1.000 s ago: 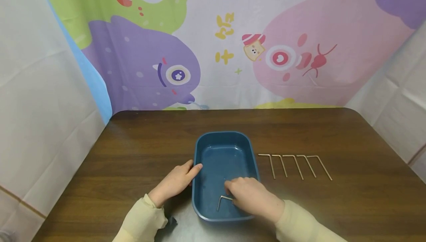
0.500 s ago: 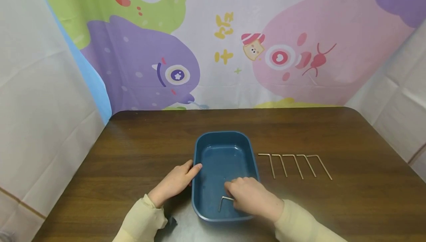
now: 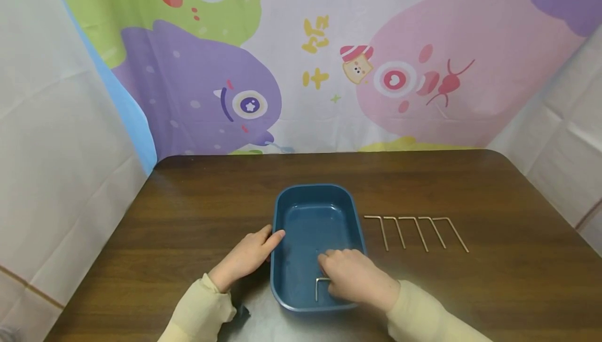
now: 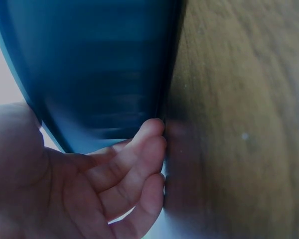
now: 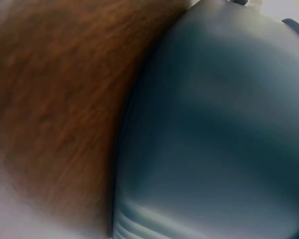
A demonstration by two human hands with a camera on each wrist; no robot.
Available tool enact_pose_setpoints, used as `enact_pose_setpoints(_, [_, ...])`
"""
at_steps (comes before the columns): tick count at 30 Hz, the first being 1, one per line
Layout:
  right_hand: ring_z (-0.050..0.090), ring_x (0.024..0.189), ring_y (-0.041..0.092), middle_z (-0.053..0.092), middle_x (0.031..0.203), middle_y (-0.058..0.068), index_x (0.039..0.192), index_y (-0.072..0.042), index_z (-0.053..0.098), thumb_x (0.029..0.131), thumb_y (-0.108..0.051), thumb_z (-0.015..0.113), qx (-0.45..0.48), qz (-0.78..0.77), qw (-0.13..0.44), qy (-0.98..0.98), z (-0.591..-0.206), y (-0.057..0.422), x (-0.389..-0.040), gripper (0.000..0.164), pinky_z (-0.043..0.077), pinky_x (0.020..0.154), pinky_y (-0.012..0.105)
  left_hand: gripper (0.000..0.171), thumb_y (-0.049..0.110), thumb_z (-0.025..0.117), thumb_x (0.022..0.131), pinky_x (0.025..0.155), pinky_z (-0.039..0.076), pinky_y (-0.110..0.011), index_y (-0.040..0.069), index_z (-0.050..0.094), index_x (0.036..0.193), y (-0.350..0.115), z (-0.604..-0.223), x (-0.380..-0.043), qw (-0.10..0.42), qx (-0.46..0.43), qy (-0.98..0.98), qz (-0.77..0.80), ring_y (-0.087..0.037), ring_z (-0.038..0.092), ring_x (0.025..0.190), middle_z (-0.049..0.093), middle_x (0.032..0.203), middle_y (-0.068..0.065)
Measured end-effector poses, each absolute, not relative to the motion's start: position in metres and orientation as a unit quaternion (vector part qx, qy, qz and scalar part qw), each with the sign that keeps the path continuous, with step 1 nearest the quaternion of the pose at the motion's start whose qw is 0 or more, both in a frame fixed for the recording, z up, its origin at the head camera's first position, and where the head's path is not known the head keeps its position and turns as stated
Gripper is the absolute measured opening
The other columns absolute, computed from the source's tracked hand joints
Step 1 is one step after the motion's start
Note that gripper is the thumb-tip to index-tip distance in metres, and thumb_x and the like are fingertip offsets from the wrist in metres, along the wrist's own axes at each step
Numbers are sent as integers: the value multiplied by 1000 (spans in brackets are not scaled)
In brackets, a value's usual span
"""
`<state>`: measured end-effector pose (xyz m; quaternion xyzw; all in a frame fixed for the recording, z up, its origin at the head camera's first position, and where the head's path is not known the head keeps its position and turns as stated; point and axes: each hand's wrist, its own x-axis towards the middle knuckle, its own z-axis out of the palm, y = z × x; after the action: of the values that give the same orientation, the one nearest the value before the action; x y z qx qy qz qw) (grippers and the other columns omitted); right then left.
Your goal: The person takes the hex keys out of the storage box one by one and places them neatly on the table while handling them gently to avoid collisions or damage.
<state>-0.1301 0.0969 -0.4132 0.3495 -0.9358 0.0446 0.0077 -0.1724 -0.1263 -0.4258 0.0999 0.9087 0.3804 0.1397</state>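
Note:
A deep blue rectangular tray (image 3: 314, 227) stands on the table in front of me. My left hand (image 3: 249, 254) grips its left wall, thumb over the rim; in the left wrist view the fingers (image 4: 124, 172) lie along the outside, tips down at the tabletop. Reaching inside the tray's near right part, my right hand (image 3: 355, 275) holds an L-shaped metal hex key (image 3: 316, 290). One bent end sticks out to the left of the fist, and the rest is hidden by the hand. The right wrist view shows just the tray's outer wall (image 5: 209, 139) and the table.
Several similar hex keys (image 3: 418, 233) lie in a row on the brown wooden table (image 3: 211, 190), right of the tray. A small dark object (image 3: 242, 315) is by the left sleeve. A cartoon-printed cloth (image 3: 320, 117) hangs behind the table.
The exposed end of the hex key has turned and shifted slightly right, toward my right hand. Both hands and the tray stay nearly in place; the head view has tilted a little.

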Motion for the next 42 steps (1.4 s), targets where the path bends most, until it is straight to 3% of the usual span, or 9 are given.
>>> enact_pose_setpoints(20, [41,50,7,44,58,-6,68,-15,46,68,-4,62,332,81,24,-939,-415,96,-131,19,33,43,25,38,44,42,94,64,44,-31,8,55,100,-126,-427,-173,142,96,907,386,-14,55,66,59,76,-4])
enact_pose_setpoints(27, [39,51,6,42,60,-8,69,-16,46,69,-4,60,327,95,34,-940,-418,97,-132,18,32,45,23,35,43,42,95,61,41,-30,10,54,92,-126,-428,-172,140,99,907,384,-15,53,63,55,69,-3])
enact_pose_setpoints(42, [50,62,10,48,68,-7,72,-18,57,74,-12,64,353,88,71,-929,-418,98,-131,10,40,51,24,36,43,41,95,60,41,-30,9,54,92,-126,-428,-172,139,101,906,386,-15,53,63,56,69,-3])
